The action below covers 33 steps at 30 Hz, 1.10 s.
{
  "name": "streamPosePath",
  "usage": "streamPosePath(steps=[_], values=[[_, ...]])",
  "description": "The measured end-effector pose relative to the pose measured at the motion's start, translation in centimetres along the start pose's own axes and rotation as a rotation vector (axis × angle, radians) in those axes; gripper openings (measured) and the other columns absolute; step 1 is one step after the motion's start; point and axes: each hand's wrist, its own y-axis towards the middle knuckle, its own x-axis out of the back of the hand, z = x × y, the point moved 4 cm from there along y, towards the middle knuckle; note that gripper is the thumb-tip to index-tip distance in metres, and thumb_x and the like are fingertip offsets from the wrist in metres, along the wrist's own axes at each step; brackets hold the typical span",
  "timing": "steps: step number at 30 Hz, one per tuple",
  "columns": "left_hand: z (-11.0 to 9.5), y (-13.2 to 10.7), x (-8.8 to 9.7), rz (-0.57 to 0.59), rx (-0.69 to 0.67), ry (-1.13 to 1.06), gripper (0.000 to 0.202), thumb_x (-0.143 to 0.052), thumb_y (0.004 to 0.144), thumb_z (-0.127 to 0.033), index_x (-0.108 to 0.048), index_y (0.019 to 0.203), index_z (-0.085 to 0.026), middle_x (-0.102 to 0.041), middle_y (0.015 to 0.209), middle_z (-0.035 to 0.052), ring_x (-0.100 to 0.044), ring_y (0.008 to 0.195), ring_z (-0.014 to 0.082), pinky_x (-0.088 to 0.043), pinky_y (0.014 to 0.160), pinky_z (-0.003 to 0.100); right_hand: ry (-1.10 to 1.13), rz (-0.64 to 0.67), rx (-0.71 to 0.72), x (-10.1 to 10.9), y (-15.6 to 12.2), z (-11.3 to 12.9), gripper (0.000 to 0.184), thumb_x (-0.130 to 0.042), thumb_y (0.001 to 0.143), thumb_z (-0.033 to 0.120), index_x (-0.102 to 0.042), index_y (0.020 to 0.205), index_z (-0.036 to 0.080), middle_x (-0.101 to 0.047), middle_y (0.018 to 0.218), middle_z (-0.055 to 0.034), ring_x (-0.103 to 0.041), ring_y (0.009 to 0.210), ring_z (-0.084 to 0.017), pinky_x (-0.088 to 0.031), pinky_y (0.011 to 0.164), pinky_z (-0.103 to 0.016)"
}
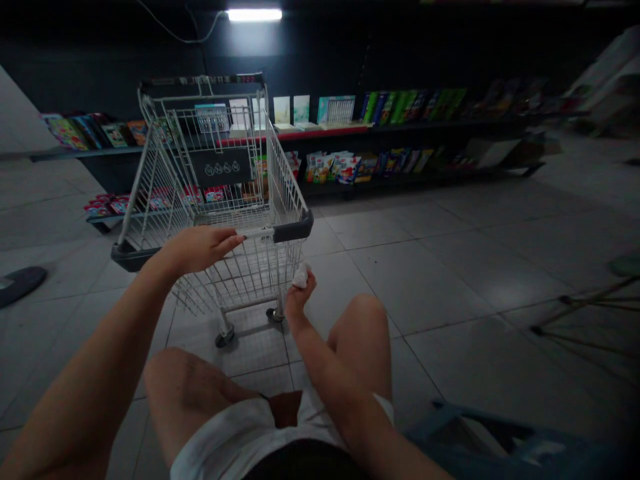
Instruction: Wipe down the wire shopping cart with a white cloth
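A metal wire shopping cart (220, 193) stands in front of me on a grey tiled floor. My left hand (197, 248) rests on its dark handle bar (293, 230), fingers curled over the rail. My right hand (299, 293) hangs lower, just behind the cart's back wall, closed around a small crumpled white wad (301, 275) that looks like tissue or cloth. My bare knees (360, 320) show below, as if I am sitting low.
Low dark shelves (400, 127) with colourful books and packets run along the back wall under a strip light (254, 15). A blue basket or bag (500, 440) sits at bottom right. Thin metal legs (580, 313) stand at the right. A dark object (20, 283) lies far left.
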Motion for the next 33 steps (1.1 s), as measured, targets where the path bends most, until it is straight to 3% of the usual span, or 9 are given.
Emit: streamPosePath(steps=[3, 5, 8, 13, 17, 19, 25, 30, 33], values=[[0.3, -0.2, 0.0, 0.017, -0.012, -0.036, 0.061, -0.018, 0.092, -0.064, -0.062, 0.100, -0.022, -0.069, 0.090, 0.0064, -0.064, 0.081, 0.0217, -0.042, 0.072, 0.031, 0.002, -0.126, -0.048, 0.1, -2.0, 0.8, 0.039, -0.040, 0.080, 0.021, -0.051, 0.117, 0.018, -0.050, 0.106, -0.0075, -0.050, 0.102, -0.020, -0.045, 0.091, -0.039], [0.3, -0.2, 0.0, 0.027, 0.001, -0.032, 0.062, -0.018, 0.092, -0.064, -0.062, 0.101, -0.022, -0.069, 0.090, 0.0061, -0.064, 0.081, 0.0219, -0.042, 0.071, 0.031, 0.002, -0.088, -0.014, 0.6, -3.2, 1.9, 0.034, -0.045, 0.079, 0.021, -0.054, 0.112, 0.019, -0.052, 0.107, -0.0073, -0.049, 0.104, -0.021, -0.044, 0.095, -0.041], [0.0, 0.0, 0.0, 0.016, 0.017, -0.003, 0.063, -0.017, 0.091, -0.065, -0.062, 0.101, -0.022, -0.069, 0.089, 0.0063, -0.064, 0.080, 0.0225, -0.042, 0.071, 0.031, -0.020, 0.139, 0.130, -0.6, -6.1, 4.3, 0.029, -0.051, 0.079, 0.020, -0.061, 0.105, 0.021, -0.055, 0.109, -0.0081, -0.048, 0.110, -0.023, -0.043, 0.099, -0.043], [-0.7, 0.1, 0.1, -0.002, 0.026, 0.030, 0.064, -0.015, 0.092, -0.063, -0.063, 0.103, -0.022, -0.070, 0.090, 0.0075, -0.064, 0.079, 0.0236, -0.042, 0.069, 0.032, -0.284, 0.501, 0.288, -5.7, -10.7, 6.4, 0.033, -0.063, 0.074, 0.016, -0.067, 0.106, 0.022, -0.055, 0.117, -0.0125, -0.047, 0.116, -0.029, -0.039, 0.103, -0.051], [-0.6, 0.0, 0.1, -0.009, 0.032, 0.041, 0.064, -0.016, 0.093, -0.063, -0.063, 0.103, -0.022, -0.071, 0.090, 0.0070, -0.064, 0.081, 0.0231, -0.042, 0.069, 0.031, -0.256, 0.966, 0.764, -7.6, -13.2, 7.8, 0.027, -0.063, 0.081, 0.015, -0.067, 0.104, 0.029, -0.061, 0.117, -0.0053, -0.049, 0.121, -0.022, -0.041, 0.105, -0.041], [-0.6, -0.1, 0.1, -0.019, 0.041, 0.059, 0.064, -0.015, 0.093, -0.064, -0.063, 0.104, -0.023, -0.071, 0.090, 0.0069, -0.065, 0.081, 0.0232, -0.041, 0.068, 0.031, -0.213, 1.076, 1.050, -7.5, -13.7, 8.5, 0.022, -0.057, 0.089, 0.018, -0.066, 0.104, 0.030, -0.063, 0.118, -0.0015, -0.050, 0.121, -0.017, -0.043, 0.102, -0.036], [-0.6, -0.3, 0.1, -0.017, 0.038, 0.093, 0.064, -0.014, 0.094, -0.061, -0.063, 0.107, -0.023, -0.071, 0.092, 0.0066, -0.065, 0.083, 0.0234, -0.040, 0.066, 0.030, -0.247, 1.081, 1.443, -5.2, -8.6, 6.5, 0.020, -0.051, 0.096, 0.019, -0.065, 0.106, 0.029, -0.063, 0.131, 0.0041, -0.052, 0.123, -0.014, -0.045, 0.098, -0.035], [-0.6, -0.4, 0.1, -0.039, 0.050, 0.156, 0.066, -0.012, 0.094, -0.064, -0.062, 0.103, -0.022, -0.071, 0.089, 0.0069, -0.066, 0.083, 0.0243, -0.036, 0.063, 0.029, -0.349, 0.882, 1.337, 2.0, -0.8, 1.3, 0.014, -0.059, 0.093, 0.023, -0.069, 0.097, 0.032, -0.070, 0.117, 0.0062, -0.056, 0.115, -0.016, -0.041, 0.097, -0.036], [-0.8, -0.4, 0.0, -0.068, 0.028, 0.180, 0.065, -0.011, 0.095, -0.063, -0.061, 0.099, -0.021, -0.070, 0.088, 0.0075, -0.066, 0.081, 0.0247, -0.034, 0.060, 0.029, -0.438, 0.761, 1.209, 6.6, 4.7, 0.3, 0.011, -0.062, 0.089, 0.022, -0.071, 0.090, 0.029, -0.072, 0.108, 0.0006, -0.057, 0.107, -0.018, -0.042, 0.091, -0.035]])
